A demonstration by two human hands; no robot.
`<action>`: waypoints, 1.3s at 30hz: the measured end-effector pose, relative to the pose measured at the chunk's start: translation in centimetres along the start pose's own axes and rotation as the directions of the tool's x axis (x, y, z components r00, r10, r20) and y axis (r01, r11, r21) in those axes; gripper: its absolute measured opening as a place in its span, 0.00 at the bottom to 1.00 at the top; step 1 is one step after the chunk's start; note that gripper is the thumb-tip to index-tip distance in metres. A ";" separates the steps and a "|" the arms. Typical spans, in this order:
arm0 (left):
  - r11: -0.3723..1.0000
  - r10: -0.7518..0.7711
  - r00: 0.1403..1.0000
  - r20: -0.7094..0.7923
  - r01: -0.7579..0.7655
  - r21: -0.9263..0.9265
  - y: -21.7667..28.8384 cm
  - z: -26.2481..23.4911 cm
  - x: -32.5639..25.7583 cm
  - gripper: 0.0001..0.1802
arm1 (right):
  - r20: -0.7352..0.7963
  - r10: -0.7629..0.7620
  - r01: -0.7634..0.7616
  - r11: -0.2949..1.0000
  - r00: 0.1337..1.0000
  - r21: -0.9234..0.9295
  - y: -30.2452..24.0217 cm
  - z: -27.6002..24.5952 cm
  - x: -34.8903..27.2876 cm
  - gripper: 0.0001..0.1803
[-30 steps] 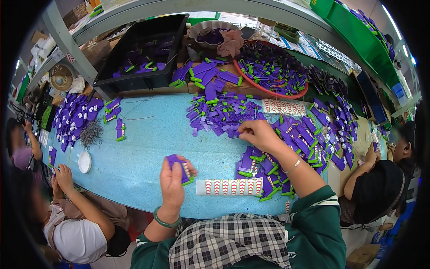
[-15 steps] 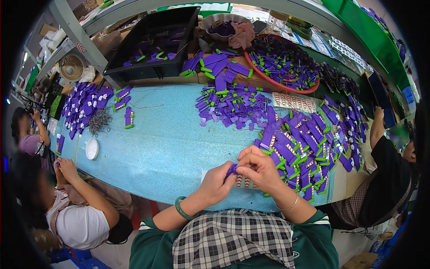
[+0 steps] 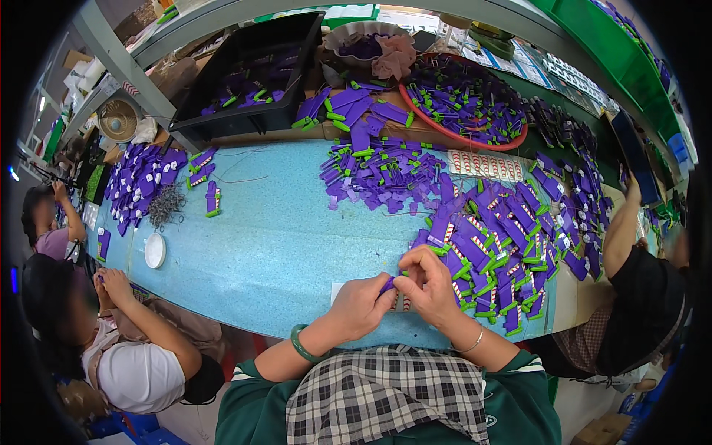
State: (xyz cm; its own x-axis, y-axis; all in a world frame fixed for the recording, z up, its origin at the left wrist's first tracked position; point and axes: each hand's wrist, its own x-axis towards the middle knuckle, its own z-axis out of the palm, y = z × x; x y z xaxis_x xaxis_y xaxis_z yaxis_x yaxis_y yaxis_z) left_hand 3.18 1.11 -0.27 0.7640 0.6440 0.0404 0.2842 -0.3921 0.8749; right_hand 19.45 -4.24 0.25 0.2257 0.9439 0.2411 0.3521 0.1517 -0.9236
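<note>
Close to the table's near edge, my left hand [image 3: 361, 305] grips a small purple piece [image 3: 386, 285] between thumb and fingers. My right hand [image 3: 432, 288] meets it there, its thumb and forefinger pinched at the piece's end, where a bit of green shows. Fingers hide most of the piece. Beneath both hands lies a white sheet of red-marked stickers [image 3: 337, 290], largely covered. Just right of my right hand spreads a heap of purple pieces with green ends and striped stickers [image 3: 486, 245]. Farther off is a pile of purple and green pieces without stripes [image 3: 378, 174].
Another sticker sheet [image 3: 486, 167] lies beyond the heap. At the back are a black tray [image 3: 245, 117] and a red-rimmed basket [image 3: 463, 142] of pieces. On the left sit a white dish [image 3: 154, 251] and tangled wire [image 3: 166, 205]. Co-workers [image 3: 144, 363] sit at both sides.
My right hand has shifted slightly and its fingers have curled closer round the end of the purple piece. My left hand stays nearly in place. The view has tilted a little.
</note>
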 end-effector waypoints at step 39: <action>0.999 0.043 0.999 0.010 -0.043 0.031 0.5 1.0 0.5 0.11 | 0.105 -0.146 0.149 0.989 0.984 -0.017 0.7 -0.6 -0.1 0.10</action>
State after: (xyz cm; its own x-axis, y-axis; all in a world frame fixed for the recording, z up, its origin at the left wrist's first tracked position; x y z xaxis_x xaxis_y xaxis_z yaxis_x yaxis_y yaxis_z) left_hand 4.29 0.59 -0.25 0.7813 0.6200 0.0726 0.2688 -0.4391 0.8573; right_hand 20.20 -4.39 -0.28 0.0754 0.9371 0.3407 0.3971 0.2852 -0.8723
